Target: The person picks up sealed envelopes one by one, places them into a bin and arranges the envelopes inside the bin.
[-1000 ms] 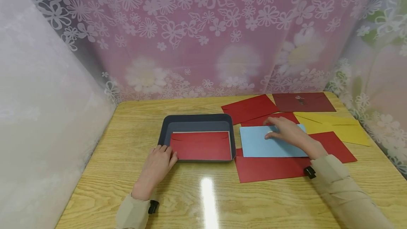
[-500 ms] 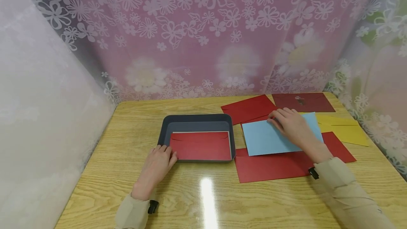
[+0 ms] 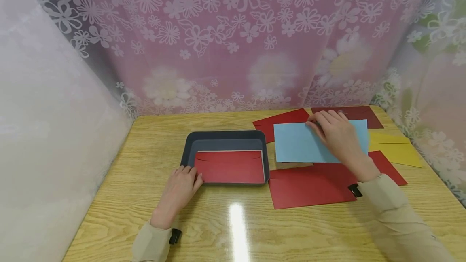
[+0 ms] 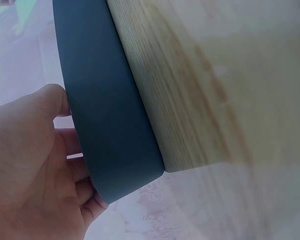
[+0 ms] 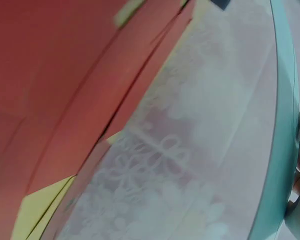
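Observation:
My right hand (image 3: 336,136) pinches a light blue envelope (image 3: 298,142) by its far edge, thumb on the near face. The envelope hangs lifted over the red envelopes, and the right wrist view catches the envelope (image 5: 284,130) nearly edge-on with fingertips behind it. My left hand (image 3: 181,185) grips the dark grey tray (image 3: 225,134) at its near left corner, fingers over the rim. Up close, the left wrist view has the tray wall (image 4: 105,110) between that hand (image 4: 35,155) and the wooden table. Inside the tray lies a red envelope (image 3: 229,167) with a pale edge beneath it.
On the table's right side lie a large red envelope (image 3: 309,187), another red one (image 3: 387,169) beside it, a yellow envelope (image 3: 395,148), a red envelope (image 3: 265,126) farther back and a dark red one (image 3: 367,116). Floral curtains (image 3: 218,51) hang behind the table.
My right hand has taken hold of the blue envelope's far edge and raised it off the pile, moving up and back. The left hand and tray stay put.

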